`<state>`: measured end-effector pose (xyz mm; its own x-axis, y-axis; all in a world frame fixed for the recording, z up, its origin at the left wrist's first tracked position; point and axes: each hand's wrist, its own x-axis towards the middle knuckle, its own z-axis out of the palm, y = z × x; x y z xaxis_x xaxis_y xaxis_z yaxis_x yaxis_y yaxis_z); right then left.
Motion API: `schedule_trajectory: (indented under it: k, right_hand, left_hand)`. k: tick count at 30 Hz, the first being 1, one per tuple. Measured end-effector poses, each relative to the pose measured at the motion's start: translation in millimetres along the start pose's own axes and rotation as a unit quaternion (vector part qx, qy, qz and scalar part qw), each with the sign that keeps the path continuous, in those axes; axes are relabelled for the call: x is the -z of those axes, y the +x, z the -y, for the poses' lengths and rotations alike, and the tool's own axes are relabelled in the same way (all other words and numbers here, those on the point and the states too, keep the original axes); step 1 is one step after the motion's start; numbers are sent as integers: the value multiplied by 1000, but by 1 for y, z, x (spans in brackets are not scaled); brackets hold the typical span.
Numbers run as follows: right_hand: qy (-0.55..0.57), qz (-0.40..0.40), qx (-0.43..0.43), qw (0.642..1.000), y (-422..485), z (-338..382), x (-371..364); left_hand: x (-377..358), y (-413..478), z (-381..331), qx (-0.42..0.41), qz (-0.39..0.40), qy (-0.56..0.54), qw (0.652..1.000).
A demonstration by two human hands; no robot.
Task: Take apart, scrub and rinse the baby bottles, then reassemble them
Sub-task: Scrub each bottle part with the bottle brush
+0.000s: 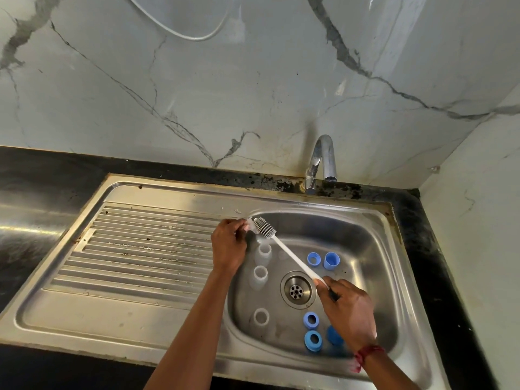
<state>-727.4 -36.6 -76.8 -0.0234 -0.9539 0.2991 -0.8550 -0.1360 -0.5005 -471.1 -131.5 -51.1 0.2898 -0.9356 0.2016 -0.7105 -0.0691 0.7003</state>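
We see the left hand (228,246) reach forward over the left edge of the sink (174,192) basin. Its wrist is bent and its fingers (239,223) are curled, pinching a small clear part (250,225); which part it is, we cannot tell. The right hand (349,311) comes in from the lower right with the forearm slanting up-left, and its fingers (320,282) are closed round the end of the brush (287,254) handle. The white handle runs up-left from those fingers, and its bristled head meets the clear part right at the left fingers.

Three clear bottles (260,274) stand open-mouthed in the basin: one just under the left knuckles, two nearer us beside that forearm. The drain (296,289) lies just left of the right fingers. Two blue rings (313,258) sit beyond the right fingers, just past the handle. Three more lie under the right hand, one of them partly hidden. A red thread (365,353) circles the right wrist.
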Motion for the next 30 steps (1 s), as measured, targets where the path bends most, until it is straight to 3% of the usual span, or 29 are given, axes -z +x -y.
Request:
schedule_trajectory:
  k: [4, 8, 14, 22, 25, 27, 30]
  right_hand:
    - [5, 4, -1, 1000, -2, 4, -1]
    - [20, 7, -3, 1000, 0, 3, 0]
    - [33, 22, 2, 999, 1, -2, 1]
    - [126, 88, -26, 988, 11, 0, 11]
    - [134, 106, -42, 984, 13, 5, 14]
    - [139, 112, -66, 982, 13, 11, 11]
    - [158, 122, -87, 976, 14, 21, 7]
  left_hand:
    - [-2, -1, -3, 1, 6, 22, 1000]
    - [-3, -2, 0, -80, 59, 27, 995]
    - [6, 10, 11, -136, 113, -4, 984]
    - [33, 31, 33, -82, 236, -149, 957]
    - [29, 31, 32, -15, 194, -179, 964]
    - [18, 24, 23, 35, 124, -213, 968]
    - [-3, 5, 7, 67, -9, -160, 985]
